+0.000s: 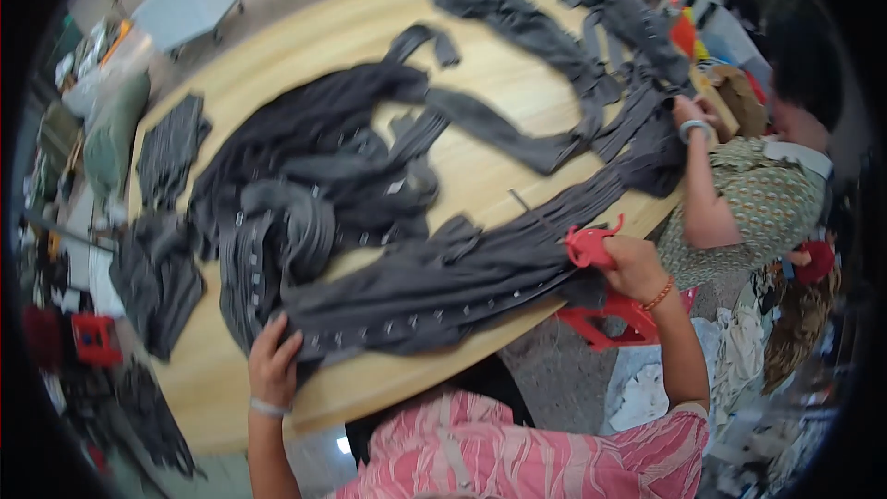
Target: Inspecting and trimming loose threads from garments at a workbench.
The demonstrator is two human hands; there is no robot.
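Observation:
A long dark grey garment (434,286), with a row of small pale fasteners or marks along its near edge, lies stretched across the table's front. My left hand (274,360) grips its left end near the table edge. In my right hand (637,268) are red-handled scissors (589,245), seemingly, with a thin metal part pointing up and left over the cloth; blur hides their exact shape. My right fingers are closed round the red handle. A darker heap of garments (296,148) lies just beyond, with a similar row of pale marks on one folded piece.
More grey cloth pieces lie at the left of the pale wooden table (490,180) and far right. A co-worker (748,203) at the right handles dark cloth. A red stool (614,319) stands below the table's right edge. Bags and cloth crowd the floor on both sides.

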